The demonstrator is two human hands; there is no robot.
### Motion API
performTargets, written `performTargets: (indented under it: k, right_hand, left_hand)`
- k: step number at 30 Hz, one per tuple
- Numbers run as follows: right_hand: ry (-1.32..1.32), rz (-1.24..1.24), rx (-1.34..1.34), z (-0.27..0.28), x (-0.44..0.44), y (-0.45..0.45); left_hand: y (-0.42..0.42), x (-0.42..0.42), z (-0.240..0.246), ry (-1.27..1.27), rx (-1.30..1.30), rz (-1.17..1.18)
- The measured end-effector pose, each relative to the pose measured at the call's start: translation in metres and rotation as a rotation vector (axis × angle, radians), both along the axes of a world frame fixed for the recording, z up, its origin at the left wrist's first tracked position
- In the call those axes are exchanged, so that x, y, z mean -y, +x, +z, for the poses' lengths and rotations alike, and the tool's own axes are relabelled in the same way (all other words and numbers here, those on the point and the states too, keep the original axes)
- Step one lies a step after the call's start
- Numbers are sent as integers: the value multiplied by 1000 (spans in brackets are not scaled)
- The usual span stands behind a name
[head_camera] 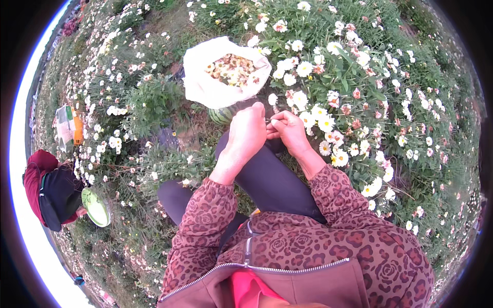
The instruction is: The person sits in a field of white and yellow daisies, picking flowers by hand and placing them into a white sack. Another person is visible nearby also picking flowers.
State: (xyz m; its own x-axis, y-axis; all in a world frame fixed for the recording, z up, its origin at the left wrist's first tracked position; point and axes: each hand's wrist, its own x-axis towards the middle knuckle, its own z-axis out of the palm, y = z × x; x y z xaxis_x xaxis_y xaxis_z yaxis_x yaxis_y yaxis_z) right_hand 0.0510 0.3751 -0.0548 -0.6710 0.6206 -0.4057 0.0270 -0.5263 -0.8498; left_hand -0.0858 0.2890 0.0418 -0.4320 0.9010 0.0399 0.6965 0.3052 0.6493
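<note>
My left hand point(246, 129) is curled with its back towards me, so whatever its fingers may hold is hidden. Close on its right, my right hand point(289, 129) has thumb and forefinger brought together; a small thing may lie between them, too fine to make out. Both hands are above my dark-trousered knee point(265, 173). Just beyond them stands an open white sack point(200, 86) with many picked flower heads point(233, 71) inside. A green-striped round surface point(220, 116), patterned like a watermelon, shows under the sack. White daisy-like flowers point(325, 122) grow right beside my right hand.
Dense flowering plants point(362, 77) surround me, with white and faded pink blooms. Low foliage point(154, 107) and bare soil point(188, 134) lie to the left. Farther left, a person in dark red point(40, 184) bends near a pale green basin point(95, 208). A clear-and-orange bag point(69, 125) lies beyond.
</note>
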Motion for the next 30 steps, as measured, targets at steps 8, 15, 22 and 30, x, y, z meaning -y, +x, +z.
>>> performTargets:
  k: [8, 15, 22, 30]
  right_hand:
    - [475, 121, 212, -57, -22, -2]
    - [1016, 206, 698, -102, -51, -72]
    - [767, 256, 489, -161, -47, -68]
    - [676, 20, 481, -99, -49, 12]
  left_hand:
    - [21, -26, -13, 174, 1043, 471]
    - [4, -41, -40, 176, 1126, 612]
    - [-2, -51, -41, 217, 1193, 630]
    - [-4, -51, -40, 179, 1117, 685]
